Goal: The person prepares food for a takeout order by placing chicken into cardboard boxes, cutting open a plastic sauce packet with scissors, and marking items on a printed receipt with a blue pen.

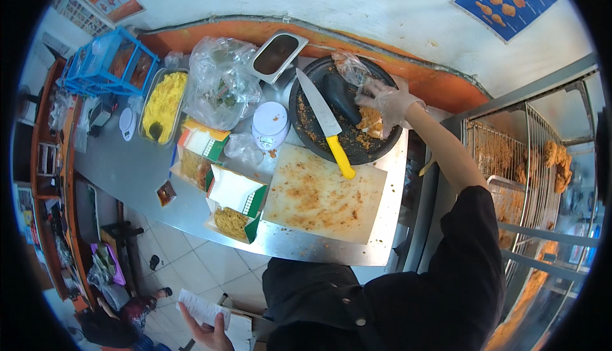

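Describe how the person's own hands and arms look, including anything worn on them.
The right hand wears a thin, clear, crinkled plastic glove that ends around the wrist. The right forearm is bare up to a black sleeve that ends near the elbow. The left hand has no glove; its sleeve is out of view.

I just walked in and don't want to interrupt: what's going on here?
The person's left hand holds a paper slip. The gloved right hand is over the dark mortar, at some browned food. A yellow-handled knife lies across the mortar, and an open noodle box stands left of the cutting board.
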`<state>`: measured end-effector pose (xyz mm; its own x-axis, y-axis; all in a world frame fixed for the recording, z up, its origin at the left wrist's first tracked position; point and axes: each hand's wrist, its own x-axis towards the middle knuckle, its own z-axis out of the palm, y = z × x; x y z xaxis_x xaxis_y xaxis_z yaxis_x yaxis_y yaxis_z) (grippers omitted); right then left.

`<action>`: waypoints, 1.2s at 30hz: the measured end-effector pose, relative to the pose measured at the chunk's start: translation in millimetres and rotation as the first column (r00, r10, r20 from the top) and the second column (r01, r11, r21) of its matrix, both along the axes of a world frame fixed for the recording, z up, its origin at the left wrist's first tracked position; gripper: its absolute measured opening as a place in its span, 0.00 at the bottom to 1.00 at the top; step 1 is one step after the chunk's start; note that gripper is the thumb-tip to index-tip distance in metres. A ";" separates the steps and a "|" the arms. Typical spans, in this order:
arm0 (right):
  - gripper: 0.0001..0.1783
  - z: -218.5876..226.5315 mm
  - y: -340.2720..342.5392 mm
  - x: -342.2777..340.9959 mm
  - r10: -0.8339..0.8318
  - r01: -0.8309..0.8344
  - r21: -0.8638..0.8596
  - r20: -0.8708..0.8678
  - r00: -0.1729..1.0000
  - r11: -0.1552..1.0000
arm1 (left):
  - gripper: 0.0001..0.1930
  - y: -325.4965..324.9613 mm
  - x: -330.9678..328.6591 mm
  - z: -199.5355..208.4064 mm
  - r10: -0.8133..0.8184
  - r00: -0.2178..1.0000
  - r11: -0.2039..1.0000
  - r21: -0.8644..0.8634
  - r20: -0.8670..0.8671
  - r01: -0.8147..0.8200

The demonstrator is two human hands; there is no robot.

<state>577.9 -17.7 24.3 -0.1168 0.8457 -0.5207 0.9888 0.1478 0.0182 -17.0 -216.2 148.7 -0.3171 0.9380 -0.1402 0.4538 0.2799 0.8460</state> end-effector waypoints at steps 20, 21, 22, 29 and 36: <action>0.34 -91.7 -59.6 5.8 0.075 -0.022 0.241 -0.212 0.974 0.970 | 0.50 15.9 14.9 -16.1 0.030 0.980 0.995 0.090 0.195 -0.048; 0.32 -93.5 -63.0 5.4 0.053 0.003 0.249 -0.217 0.975 0.969 | 0.50 19.1 15.8 -19.6 0.037 0.985 0.995 0.083 0.171 -0.052; 0.31 -96.3 -66.4 5.2 0.030 0.029 0.256 -0.225 0.974 0.966 | 0.49 20.1 12.7 -23.2 0.015 0.986 0.996 0.079 0.166 -0.028; 0.22 -90.1 -77.0 -18.8 -0.070 0.180 0.340 -0.314 0.947 0.923 | 0.27 3.1 -73.4 -130.5 -0.107 0.892 0.987 -0.154 -0.440 0.043; 0.22 -116.5 -72.4 13.0 -0.280 0.787 -0.551 -0.830 -0.483 0.276 | 0.16 56.3 -38.3 -218.9 -0.072 0.885 0.974 -0.222 -0.459 -0.036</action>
<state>590.9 -90.1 -92.2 0.5229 0.7447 -0.4148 -0.3542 -0.2528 -0.9004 -55.3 -159.9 -70.2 -0.3796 0.9069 -0.1828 0.7838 0.4202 0.4573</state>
